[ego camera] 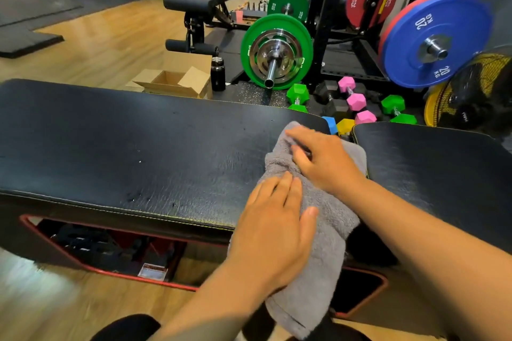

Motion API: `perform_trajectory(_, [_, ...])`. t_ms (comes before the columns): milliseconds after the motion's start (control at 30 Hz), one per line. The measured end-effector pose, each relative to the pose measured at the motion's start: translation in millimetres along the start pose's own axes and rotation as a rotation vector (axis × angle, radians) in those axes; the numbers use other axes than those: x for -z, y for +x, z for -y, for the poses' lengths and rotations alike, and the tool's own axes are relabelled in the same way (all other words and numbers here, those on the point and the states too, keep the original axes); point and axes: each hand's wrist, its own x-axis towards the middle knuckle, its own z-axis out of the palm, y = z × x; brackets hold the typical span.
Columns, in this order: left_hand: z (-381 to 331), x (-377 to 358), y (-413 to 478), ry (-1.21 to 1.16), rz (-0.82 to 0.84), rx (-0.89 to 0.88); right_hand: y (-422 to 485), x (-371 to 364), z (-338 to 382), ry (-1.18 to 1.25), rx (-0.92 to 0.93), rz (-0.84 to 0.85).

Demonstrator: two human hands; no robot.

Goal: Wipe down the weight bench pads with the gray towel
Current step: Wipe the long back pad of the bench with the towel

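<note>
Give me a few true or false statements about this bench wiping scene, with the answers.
1. The left hand and right hand both rest on the gray towel. True.
2. The gray towel lies on the floor. False: it drapes over the near edge of the long pad.
3. The cardboard box is closed. False: its flaps stand open.
4. The blue plate reads 20 KG. True.

Your gray towel (329, 230) lies bunched over the right end of the long black pad (124, 152), draping off its near edge. The second black pad (432, 169) sits just right, narrow gap between.
</note>
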Motion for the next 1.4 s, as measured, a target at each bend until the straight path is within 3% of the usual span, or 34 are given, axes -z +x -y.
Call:
perform_trajectory(67, [7,3,-2,0.004,0.017,-0.032,-6,6,1,-0.157,-0.148,-0.097])
perform_trajectory(133, [10,4,-11,0.028,0.04,-0.037,-22,11,10,-0.22,-0.393,0.058])
perform_trajectory(200, [8,-1,-23,0.039,0.058,-0.051,-39,8,24,-0.162,-0.454,0.214])
perform_trajectory(367, [4,-16,-35,0.104,0.071,-0.06,-53,0,48,-0.188,-0.312,0.38])
perform_trajectory(500, [3,-22,-10,0.087,0.039,0.012,-17,-9,18,-0.185,-0.242,0.349])
perform_trajectory(733, [13,-19,87,0.09,0.277,0.102,71,-22,-37,-0.19,-0.216,0.373])
perform_trajectory(833, [14,-17,74,0.12,0.253,0.083,64,-26,-30,-0.264,-0.293,0.318])
perform_trajectory(1033, [0,3,-9,0.037,0.117,-0.023,-6,-5,6,-0.21,-0.158,0.284])
perform_trajectory(1200, [-9,-4,-47,0.043,0.132,-0.036,-68,1,34,-0.087,-0.097,0.298])
perform_trajectory(1400, [-7,-18,0,0.053,0.164,0.113,4,-21,5,-0.079,-0.067,0.372])
